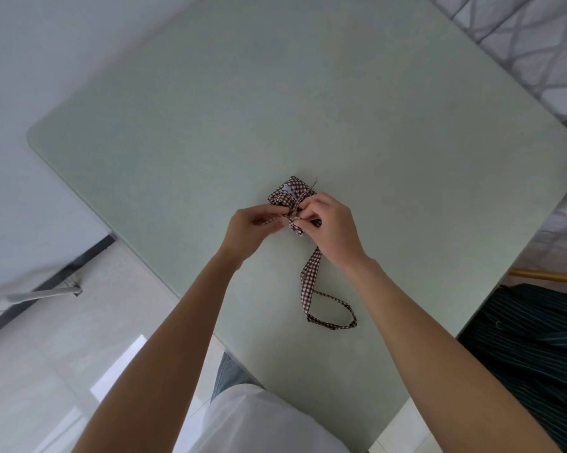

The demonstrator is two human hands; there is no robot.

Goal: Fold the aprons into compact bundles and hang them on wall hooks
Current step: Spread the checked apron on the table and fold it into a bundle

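A brown-and-white checked apron (287,194) lies rolled into a small bundle near the middle of the pale green table (210,125). Its strap is wound around the bundle, and a long strap loop (311,279) trails toward me across the tabletop. My left hand (254,228) pinches the strap at the bundle's left side. My right hand (332,225) pinches the strap at the right side, fingertips almost touching the left ones. The near part of the bundle is hidden under my fingers.
A dark striped apron (533,348) lies draped at the table's right edge, with a wooden bar (550,276) behind it. A white wall and a metal rail (40,294) stand to the left. Patterned fabric (533,44) fills the top right corner.
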